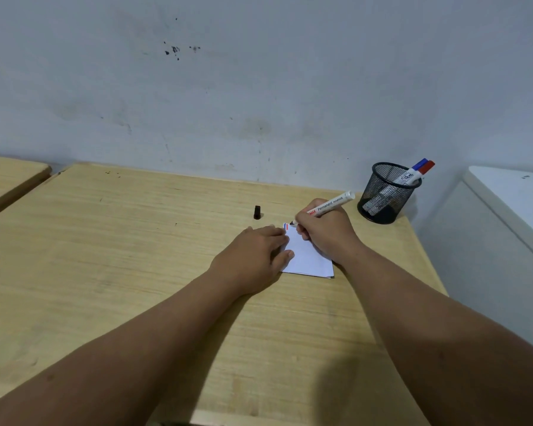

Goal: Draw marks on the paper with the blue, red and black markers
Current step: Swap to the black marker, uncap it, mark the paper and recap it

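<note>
**A:** ok so the paper (308, 256) is sitting on the right half of our table (136, 241), and up in its far corner there's already a short blue mark (286, 224) with a red mark (287, 228) right under it. So we're on color three, yeah?

**B:** looks like it. Our right hand (323, 233) is wrapped around the black marker (326, 206), tip down right beside those two marks at the paper's far edge. Can't tell if it's actually touching the sheet or just off it though.

**A:** and our left hand (256, 256) is flat, fingers spread a bit, pinning the paper's left side so it doesn't slide.

**B:** the black cap (257, 212) is standing on the table just past our left fingers. Blue marker (414, 170) and red marker (423, 170) are capped and back in the mesh cup (385, 195) over by the wall.

**A:** so next we'd guess a short stroke next to the other two, light pressure, keeping the left hand planted. That corner's tight, easy to run off onto the wood.

**B:** then cap it and drop it in the cup.
</note>
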